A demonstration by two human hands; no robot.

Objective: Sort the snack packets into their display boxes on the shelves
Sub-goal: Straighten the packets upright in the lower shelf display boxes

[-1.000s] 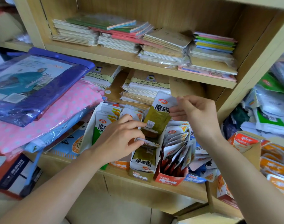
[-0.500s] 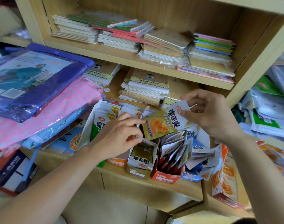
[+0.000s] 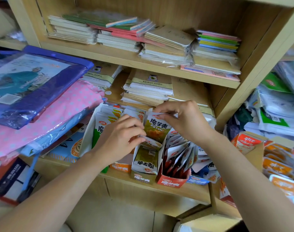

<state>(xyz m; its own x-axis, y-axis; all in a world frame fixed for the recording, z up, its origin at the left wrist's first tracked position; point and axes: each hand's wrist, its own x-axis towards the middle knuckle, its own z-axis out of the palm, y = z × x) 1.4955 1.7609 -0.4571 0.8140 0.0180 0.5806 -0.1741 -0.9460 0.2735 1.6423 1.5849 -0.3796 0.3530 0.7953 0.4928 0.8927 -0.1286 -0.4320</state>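
Nearest, on the front edge of the wooden shelf (image 3: 176,194), an olive-green cardboard display box (image 3: 142,178) and a red cardboard display box (image 3: 171,183) stand side by side, both printed 魔芋爽. The left hand (image 3: 119,139) reaches into the olive-green box. Its fingers (image 3: 134,126) are curled and pinch a bent white-edged packet (image 3: 151,143) lying across the box's opening. Just behind that, the olive-green snack packet (image 3: 157,129), also reading 魔芋爽, stands upright with its lower end inside the same box. The right hand (image 3: 184,121) pinches the packet's white top edge between thumb and curled fingers (image 3: 166,108). Farther back, stacks of paper notebooks (image 3: 166,47) lie on the upper shelf.
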